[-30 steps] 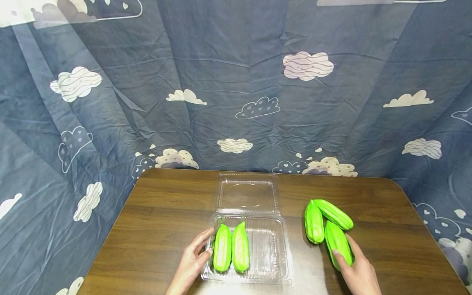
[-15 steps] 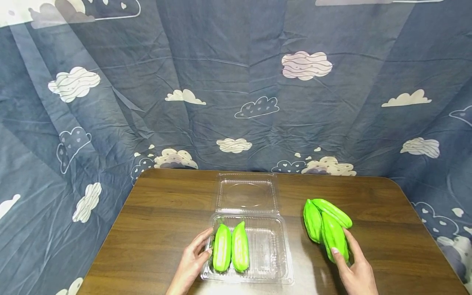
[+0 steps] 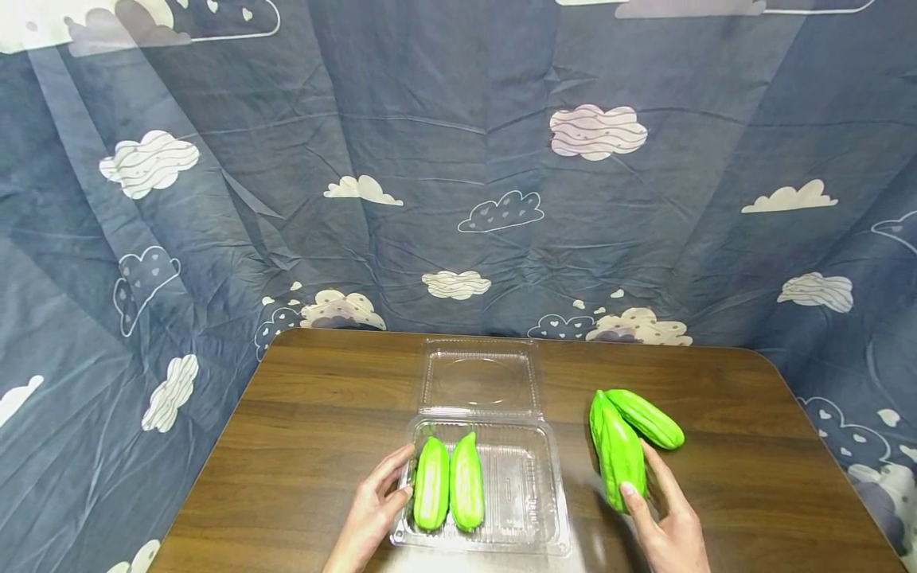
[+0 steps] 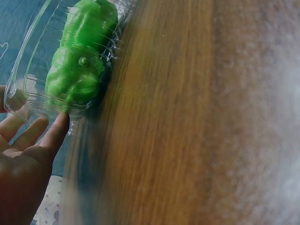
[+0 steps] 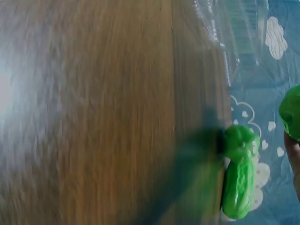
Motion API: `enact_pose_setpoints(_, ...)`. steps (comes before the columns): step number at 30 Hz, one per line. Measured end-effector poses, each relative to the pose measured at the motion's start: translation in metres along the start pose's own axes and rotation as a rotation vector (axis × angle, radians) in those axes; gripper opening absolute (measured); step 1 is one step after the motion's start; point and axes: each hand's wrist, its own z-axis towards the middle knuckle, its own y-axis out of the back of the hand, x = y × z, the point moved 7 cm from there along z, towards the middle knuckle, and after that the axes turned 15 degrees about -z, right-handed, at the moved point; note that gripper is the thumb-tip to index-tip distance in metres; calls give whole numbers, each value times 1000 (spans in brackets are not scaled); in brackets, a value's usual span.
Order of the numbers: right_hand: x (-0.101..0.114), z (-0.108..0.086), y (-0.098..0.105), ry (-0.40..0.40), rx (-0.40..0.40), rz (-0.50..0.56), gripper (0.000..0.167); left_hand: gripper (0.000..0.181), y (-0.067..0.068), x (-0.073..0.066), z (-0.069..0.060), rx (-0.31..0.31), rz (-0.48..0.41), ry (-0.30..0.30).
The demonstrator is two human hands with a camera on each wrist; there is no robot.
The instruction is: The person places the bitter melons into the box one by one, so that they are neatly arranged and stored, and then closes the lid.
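Note:
My right hand (image 3: 669,517) grips a green ridged, gourd-like fruit (image 3: 620,461), thumb on one side and fingers on the other. That fruit is held up off the table in the right wrist view, partly in front of a second green fruit (image 3: 597,414) in the head view. A third green fruit (image 3: 648,418) lies beside it. My left hand (image 3: 376,493) touches the left side of a clear plastic clamshell box (image 3: 562,509) with relaxed fingers. In its left half, two more green fruits (image 3: 432,483) lie side by side lengthwise.
The box's lid (image 3: 481,378) lies folded back behind it. All this stands on a brown wooden table (image 3: 308,422) with rounded far corners. A dark blue cloth (image 3: 430,119) with a cloud print hangs behind and at both sides.
The fruit in my right hand has been lifted and has moved left, now overlapping the fruit behind it. My left hand and the box have not moved.

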Motion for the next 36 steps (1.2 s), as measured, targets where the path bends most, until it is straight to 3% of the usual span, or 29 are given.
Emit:
enact_pose_setpoints(11, 17, -3, -17, 44, -45, -17, 67, 55, 0, 0, 0, 1, -8, 0)
enact_pose_setpoints(22, 41, -3, -35, 76, 8, 195, 65, 55, 0, 0, 0, -2, -5, 0)
enact_pose_setpoints(30, 56, -5, -48, 152, 58, 326, 66, 56, 0, -1, 0, -1, -1, -13)
enact_pose_setpoints(36, 62, -8, -59, 83, 110, 332, 71, 56, 0, 0, 0, 0, -4, -11)
